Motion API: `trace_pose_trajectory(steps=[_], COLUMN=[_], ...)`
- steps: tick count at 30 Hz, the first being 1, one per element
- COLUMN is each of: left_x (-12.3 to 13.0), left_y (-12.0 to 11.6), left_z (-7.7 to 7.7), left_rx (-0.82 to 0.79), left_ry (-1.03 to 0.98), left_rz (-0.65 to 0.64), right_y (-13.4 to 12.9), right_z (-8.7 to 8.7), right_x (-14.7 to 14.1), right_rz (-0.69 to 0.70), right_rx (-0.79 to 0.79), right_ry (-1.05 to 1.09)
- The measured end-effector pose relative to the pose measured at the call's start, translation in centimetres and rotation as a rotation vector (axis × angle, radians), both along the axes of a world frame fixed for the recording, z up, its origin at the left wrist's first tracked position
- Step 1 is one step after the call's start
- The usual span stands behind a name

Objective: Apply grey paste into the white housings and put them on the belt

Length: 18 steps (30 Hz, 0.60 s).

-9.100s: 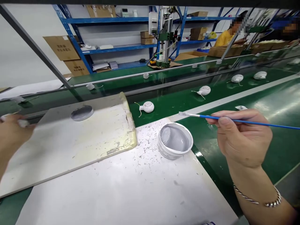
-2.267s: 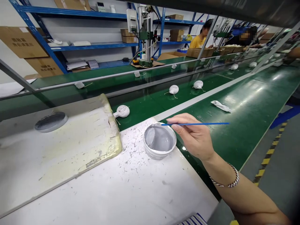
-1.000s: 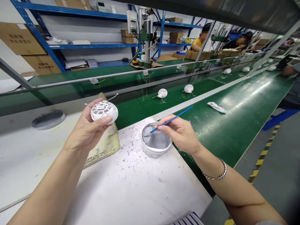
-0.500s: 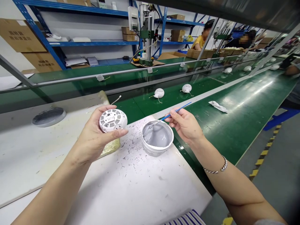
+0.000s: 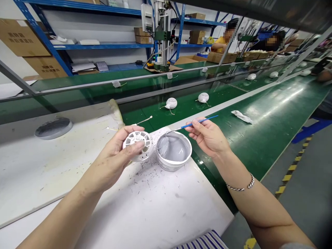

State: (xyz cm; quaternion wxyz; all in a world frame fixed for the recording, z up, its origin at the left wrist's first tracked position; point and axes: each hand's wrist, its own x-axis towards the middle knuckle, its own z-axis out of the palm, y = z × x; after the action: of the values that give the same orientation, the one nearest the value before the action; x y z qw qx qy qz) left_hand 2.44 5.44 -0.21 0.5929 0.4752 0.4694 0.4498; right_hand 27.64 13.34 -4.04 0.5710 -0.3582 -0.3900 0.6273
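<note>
Gently, the left hand (image 5: 114,159) held a light, stiff white disc (image 5: 136,145) by its rim, just beside a tub (image 5: 171,166) of gray paste, while the right fingers (image 5: 199,126) pinched a thin blue brush (image 5: 199,122).

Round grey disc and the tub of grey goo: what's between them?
In the head view, the left hand holding a white vented casing sits between the disc and the tub, over the white board.
</note>
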Motion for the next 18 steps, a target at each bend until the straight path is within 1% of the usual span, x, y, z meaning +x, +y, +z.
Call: trace_pose_trajectory(steps=[4, 9, 14, 18], left_x=[0.0, 0.3, 0.8, 1.1], left_y=[0.1, -0.1, -0.4, -0.7], left_z=[-0.4, -0.7, -1.1, -1.1], left_rx=[-0.055, -0.125, -0.117, -0.097], left_ry=[0.013, 0.033, 0.010, -0.029], left_rz=[0.089, 0.166, 0.118, 0.094], right_y=[-0.3, -1.3, -2.9, -3.8], right_z=[0.2, 1.4, 2.4, 2.8], right_x=[-0.3, -1.1, -2.3, -3.1], right_rz=[0.027, 0.071, 0.161, 0.223], right_rx=[-0.022, 0.000, 0.056, 0.053], right_ry=[0.061, 0.142, 0.182, 0.185])
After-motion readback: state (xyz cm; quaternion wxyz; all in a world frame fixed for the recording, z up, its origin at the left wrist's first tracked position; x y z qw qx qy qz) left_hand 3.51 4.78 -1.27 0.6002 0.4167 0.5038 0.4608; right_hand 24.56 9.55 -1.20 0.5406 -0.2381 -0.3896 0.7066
